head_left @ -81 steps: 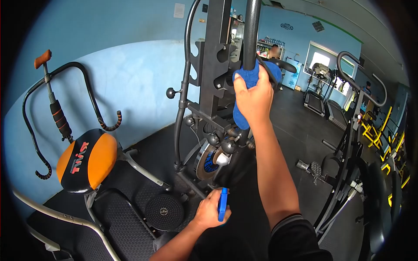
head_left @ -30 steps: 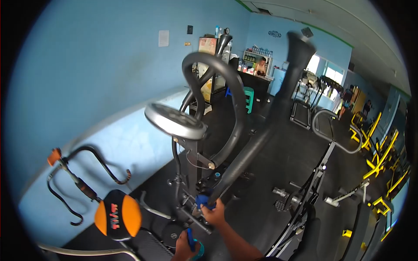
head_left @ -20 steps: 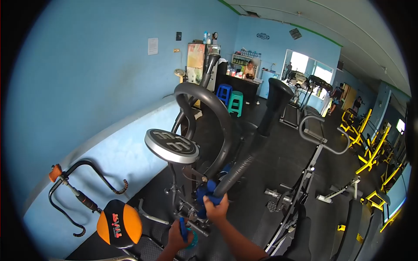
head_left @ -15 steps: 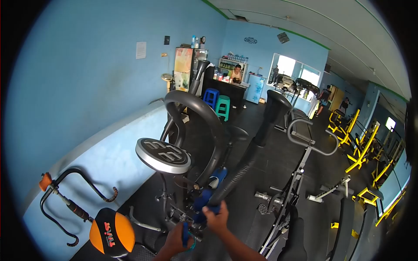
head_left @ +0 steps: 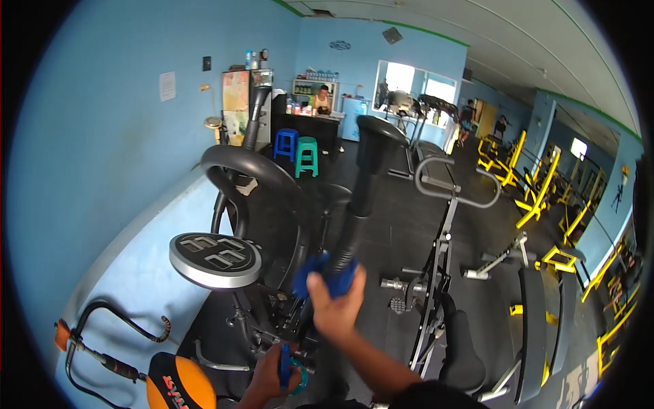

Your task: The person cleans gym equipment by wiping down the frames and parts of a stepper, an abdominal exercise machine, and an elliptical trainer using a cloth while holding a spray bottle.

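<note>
My right hand (head_left: 338,305) is closed around a blue cloth (head_left: 310,275), pressing it about the black ribbed grip of an exercise machine's upright handle (head_left: 355,198). Lower down, my left hand (head_left: 268,377) is closed on a narrow blue object (head_left: 285,368) whose kind I cannot make out. A teal loop (head_left: 300,379) shows beside that hand. Left of the handle is the machine's round silver-rimmed console (head_left: 215,261), with a thick black curved bar (head_left: 255,160) behind it.
An orange-and-black twist machine seat (head_left: 180,383) stands at lower left by the blue wall. To the right are a grey exercise machine (head_left: 446,238), a black padded bench (head_left: 535,334) and yellow weight frames (head_left: 538,191). A person (head_left: 322,102) sits behind the far counter, near plastic stools (head_left: 306,157).
My right hand has slid the blue cloth up along the handle. My left hand stays low with the blue object. The view has turned slightly right, shifting the room leftward.
</note>
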`<state>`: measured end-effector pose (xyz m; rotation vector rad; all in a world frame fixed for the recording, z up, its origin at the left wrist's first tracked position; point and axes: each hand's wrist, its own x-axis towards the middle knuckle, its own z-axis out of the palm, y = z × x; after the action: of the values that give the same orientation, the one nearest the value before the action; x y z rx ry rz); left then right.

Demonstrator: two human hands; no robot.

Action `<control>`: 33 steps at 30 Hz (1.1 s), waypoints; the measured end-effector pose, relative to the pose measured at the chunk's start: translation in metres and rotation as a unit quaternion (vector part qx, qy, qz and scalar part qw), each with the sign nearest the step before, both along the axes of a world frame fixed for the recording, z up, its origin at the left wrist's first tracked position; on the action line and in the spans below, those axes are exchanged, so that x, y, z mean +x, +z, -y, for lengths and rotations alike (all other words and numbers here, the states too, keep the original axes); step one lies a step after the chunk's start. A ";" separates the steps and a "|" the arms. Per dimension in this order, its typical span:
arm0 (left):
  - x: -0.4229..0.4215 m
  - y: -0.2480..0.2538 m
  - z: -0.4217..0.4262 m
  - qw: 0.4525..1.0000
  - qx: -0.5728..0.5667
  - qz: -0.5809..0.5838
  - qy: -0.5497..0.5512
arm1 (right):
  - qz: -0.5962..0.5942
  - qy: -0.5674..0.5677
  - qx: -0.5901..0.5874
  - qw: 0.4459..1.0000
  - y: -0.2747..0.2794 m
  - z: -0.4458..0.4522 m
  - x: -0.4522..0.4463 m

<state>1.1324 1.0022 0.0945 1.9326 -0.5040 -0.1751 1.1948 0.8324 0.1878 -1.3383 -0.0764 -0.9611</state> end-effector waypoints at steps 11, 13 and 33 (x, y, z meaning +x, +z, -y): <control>0.018 0.027 0.020 0.988 -0.111 0.110 -0.009 | 0.048 -0.188 -0.140 0.971 0.057 0.025 0.030; 0.019 0.030 0.021 0.984 -0.117 0.137 -0.009 | 0.020 -0.111 -0.086 0.990 0.042 0.020 0.027; 0.007 0.044 0.002 0.983 -0.111 0.140 -0.034 | 0.073 -0.374 -0.705 0.598 0.159 0.060 0.000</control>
<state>1.1398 1.0005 0.1390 1.7305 -0.7439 0.1095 1.1952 0.7725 0.3473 -2.8997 -0.5291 -1.8818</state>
